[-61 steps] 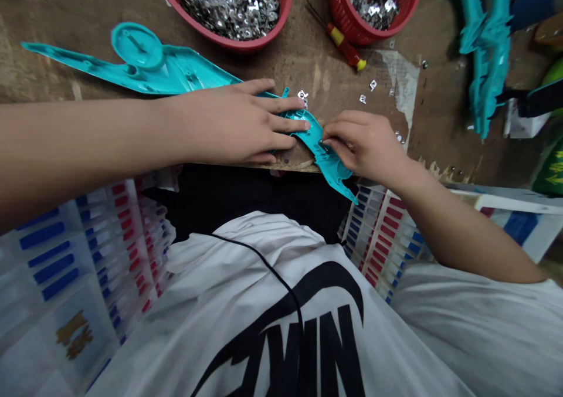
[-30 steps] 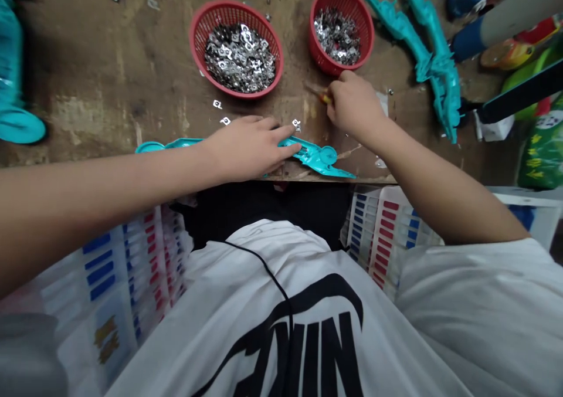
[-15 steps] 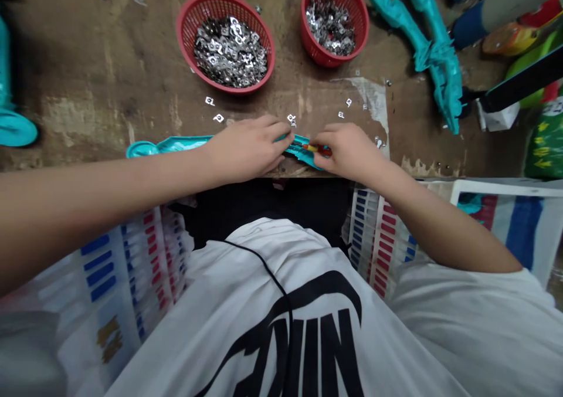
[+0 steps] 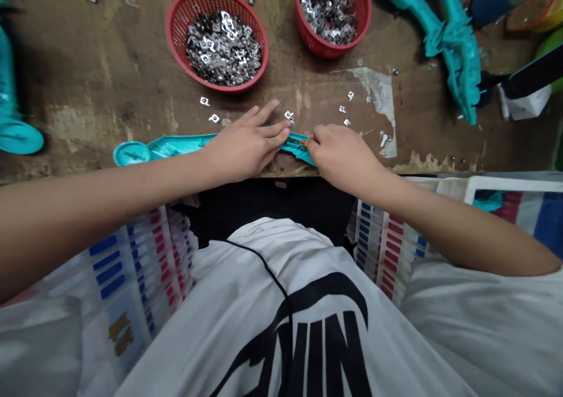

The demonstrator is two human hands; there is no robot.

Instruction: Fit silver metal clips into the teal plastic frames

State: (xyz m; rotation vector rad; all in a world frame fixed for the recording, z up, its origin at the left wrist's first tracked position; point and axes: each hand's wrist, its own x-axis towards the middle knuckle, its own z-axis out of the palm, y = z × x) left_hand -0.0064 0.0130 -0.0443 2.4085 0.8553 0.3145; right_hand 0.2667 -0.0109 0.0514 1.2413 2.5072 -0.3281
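Note:
A long teal plastic part (image 4: 162,148) lies along the near edge of the wooden bench (image 4: 109,80). My left hand (image 4: 244,145) rests flat on it with the fingers stretched out, pressing it down. My right hand (image 4: 341,153) is closed around a small red and yellow screwdriver (image 4: 303,142), of which only a bit shows at the fingertips, against the right end of the teal part. A few small metal clips (image 4: 289,115) lie loose just beyond my hands.
Two red baskets, a big one (image 4: 176,19) and a smaller one (image 4: 365,16), hold several shiny metal clips. More teal parts (image 4: 457,45) are piled at the right, another at the far left (image 4: 17,136). Striped woven bags (image 4: 145,256) flank my lap.
My right hand reached up by the small basket, took the screwdriver and brought it back to the teal part. My left hand stayed on the part. The view shifted slightly.

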